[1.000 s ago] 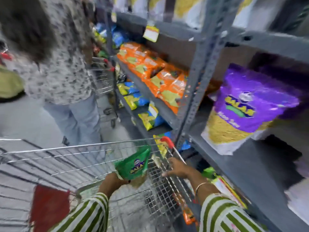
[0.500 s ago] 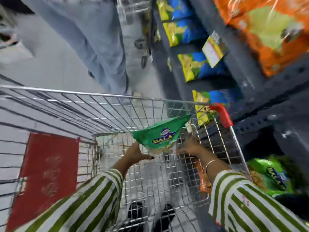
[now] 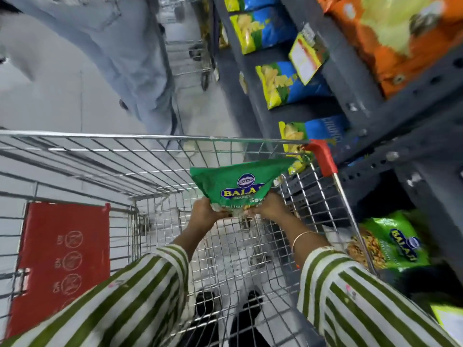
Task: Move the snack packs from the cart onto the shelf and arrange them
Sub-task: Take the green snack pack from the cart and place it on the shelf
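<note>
A green snack pack is held over the wire cart, above its basket. My left hand grips the pack's lower left edge and my right hand grips its lower right edge. The grey shelf unit stands to the right of the cart. A light green snack pack lies on a low shelf beside the cart. Through the wire floor of the basket I see no other packs.
Blue and yellow packs line a lower shelf and orange packs a higher one. A person in light trousers stands just beyond the cart, with a second cart behind. The red child-seat flap is at the cart's left.
The view has tipped down from the shelves to the cart. My right hand left the cart's side and took hold of the green pack, so both hands hold it.
</note>
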`<state>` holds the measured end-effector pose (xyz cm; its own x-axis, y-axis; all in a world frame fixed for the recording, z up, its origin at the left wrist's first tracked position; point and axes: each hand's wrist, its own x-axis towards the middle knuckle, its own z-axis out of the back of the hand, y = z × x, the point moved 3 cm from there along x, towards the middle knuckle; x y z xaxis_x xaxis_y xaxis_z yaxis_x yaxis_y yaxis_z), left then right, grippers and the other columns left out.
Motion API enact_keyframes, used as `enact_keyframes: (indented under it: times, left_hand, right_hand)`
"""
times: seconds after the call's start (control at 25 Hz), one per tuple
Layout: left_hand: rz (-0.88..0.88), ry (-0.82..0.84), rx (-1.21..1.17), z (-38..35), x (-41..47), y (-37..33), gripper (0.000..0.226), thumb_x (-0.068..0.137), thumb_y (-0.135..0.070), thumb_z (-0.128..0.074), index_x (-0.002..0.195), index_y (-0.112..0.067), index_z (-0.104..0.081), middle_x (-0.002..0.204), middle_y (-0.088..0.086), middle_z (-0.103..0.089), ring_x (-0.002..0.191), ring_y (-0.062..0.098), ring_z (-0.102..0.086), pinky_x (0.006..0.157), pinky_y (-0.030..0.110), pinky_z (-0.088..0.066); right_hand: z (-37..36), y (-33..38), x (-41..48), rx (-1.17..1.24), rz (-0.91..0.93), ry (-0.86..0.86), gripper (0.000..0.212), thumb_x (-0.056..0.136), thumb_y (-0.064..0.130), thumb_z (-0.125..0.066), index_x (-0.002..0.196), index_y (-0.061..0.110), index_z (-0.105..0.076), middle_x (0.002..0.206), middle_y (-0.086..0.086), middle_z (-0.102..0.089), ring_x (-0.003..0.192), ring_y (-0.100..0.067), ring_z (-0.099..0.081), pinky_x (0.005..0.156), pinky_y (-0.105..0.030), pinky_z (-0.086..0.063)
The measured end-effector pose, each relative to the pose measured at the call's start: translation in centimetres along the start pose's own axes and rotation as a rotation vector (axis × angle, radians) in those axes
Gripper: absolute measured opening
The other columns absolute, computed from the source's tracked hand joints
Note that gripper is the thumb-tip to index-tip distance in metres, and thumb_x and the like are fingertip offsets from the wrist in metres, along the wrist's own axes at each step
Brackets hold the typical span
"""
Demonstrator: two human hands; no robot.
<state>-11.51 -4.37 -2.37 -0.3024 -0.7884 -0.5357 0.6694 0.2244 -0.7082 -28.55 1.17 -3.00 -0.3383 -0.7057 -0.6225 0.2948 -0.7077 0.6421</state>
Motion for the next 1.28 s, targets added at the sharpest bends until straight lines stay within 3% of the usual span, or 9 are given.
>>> enact_keyframes:
  times: [0.2,0.36,0.44,0.64,0.84,0.96,1.04,1.2,1.28]
  left_hand:
    - [-0.178,0.141,0.192,2.7,-2.6,-6.1,0.059,0.061,-0.023,-0.082,0.112,-0.002,-0.060,0.116,0.017,-0.068,0.101,0.026,-0.064,0.084,0.029,-0.050]
    - [-0.421,0.219,0.390,4.3,-7.0,-14.5,0.052,0.067,-0.024,-0.079,0.109,0.001,-0.064,0.107,0.026,-0.069,0.099,0.033,-0.064,0.056,0.025,-0.030]
    - [-0.505,0.240,0.457,4.5,-10.1,-18.5,0.049,0.070,-0.024,-0.076,0.105,0.009,-0.063,0.105,0.031,-0.068,0.099,0.037,-0.064,0.064,0.035,-0.035]
    - [-0.766,0.340,0.572,3.1,-17.5,-24.3,0.067,0.062,-0.043,-0.078,0.117,-0.010,-0.061,0.118,0.010,-0.068,0.112,0.020,-0.060,0.096,0.033,-0.048]
    - [-0.978,0.471,0.638,-2.1,-29.6,-26.6,0.091,0.054,-0.073,-0.063,0.125,-0.017,-0.056,0.127,0.004,-0.060,0.115,0.008,-0.051,0.095,0.024,-0.042]
    - [-0.986,0.534,0.583,-6.8,-35.4,-26.8,0.075,0.062,-0.057,-0.069,0.123,-0.014,-0.057,0.124,0.005,-0.062,0.099,-0.003,-0.061,0.085,0.016,-0.048]
    - [-1.038,0.605,0.595,-10.9,-39.4,-27.1,0.072,0.065,-0.052,-0.067,0.124,-0.013,-0.057,0.128,-0.001,-0.058,0.113,0.006,-0.056,0.091,0.020,-0.044]
    - [-0.984,0.807,0.456,-19.3,-46.1,-26.6,0.061,0.062,-0.012,-0.081,0.118,-0.001,-0.059,0.112,0.002,-0.060,0.106,0.014,-0.054,0.070,0.019,-0.048]
    - [-0.996,0.893,0.439,-23.5,-48.4,-26.8,0.075,0.051,-0.020,-0.083,0.119,-0.001,-0.057,0.118,0.011,-0.062,0.109,0.019,-0.056,0.091,0.031,-0.051]
  right_hand:
    - [3.8,3.2,-6.9,0.160,0.016,-0.159,0.071,0.060,-0.002,-0.080,0.123,-0.002,-0.047,0.119,-0.010,-0.061,0.114,-0.021,-0.055,0.085,-0.020,-0.042]
    - [8.5,5.5,-14.8,0.281,0.123,-0.341,0.071,0.064,-0.012,-0.074,0.127,-0.006,-0.041,0.118,-0.010,-0.056,0.114,-0.019,-0.050,0.073,-0.004,-0.045]
    - [11.0,6.5,-19.3,0.265,0.180,-0.447,0.068,0.064,-0.004,-0.077,0.125,-0.004,-0.046,0.121,-0.012,-0.058,0.116,-0.021,-0.051,0.077,-0.006,-0.043]
    - [15.5,5.6,-30.2,0.218,0.263,-0.673,0.081,0.057,0.010,-0.085,0.128,0.004,-0.046,0.130,-0.012,-0.057,0.121,-0.019,-0.050,0.097,-0.022,-0.039]
    - [17.7,0.0,-42.5,0.268,0.298,-0.813,0.070,0.051,0.001,-0.085,0.114,0.008,-0.053,0.124,-0.019,-0.061,0.107,-0.018,-0.056,0.098,-0.030,-0.046]
    - [18.6,-4.7,-50.1,0.296,0.254,-0.898,0.076,0.049,0.008,-0.087,0.117,0.011,-0.053,0.124,-0.015,-0.062,0.114,-0.025,-0.057,0.103,-0.044,-0.045]
    - [19.3,-8.8,-54.6,0.303,0.210,-0.956,0.083,0.044,0.016,-0.089,0.118,0.012,-0.052,0.125,-0.012,-0.062,0.116,-0.024,-0.057,0.103,-0.045,-0.044]
    - [19.8,-15.7,-62.3,0.358,0.088,-1.075,0.079,0.039,0.025,-0.089,0.110,0.027,-0.053,0.126,-0.008,-0.061,0.118,-0.024,-0.056,0.106,-0.042,-0.042]
    - [19.7,-18.5,-65.6,0.435,0.036,-1.119,0.079,0.053,0.009,-0.086,0.122,0.012,-0.047,0.124,-0.006,-0.058,0.118,-0.020,-0.052,0.105,-0.028,-0.038]
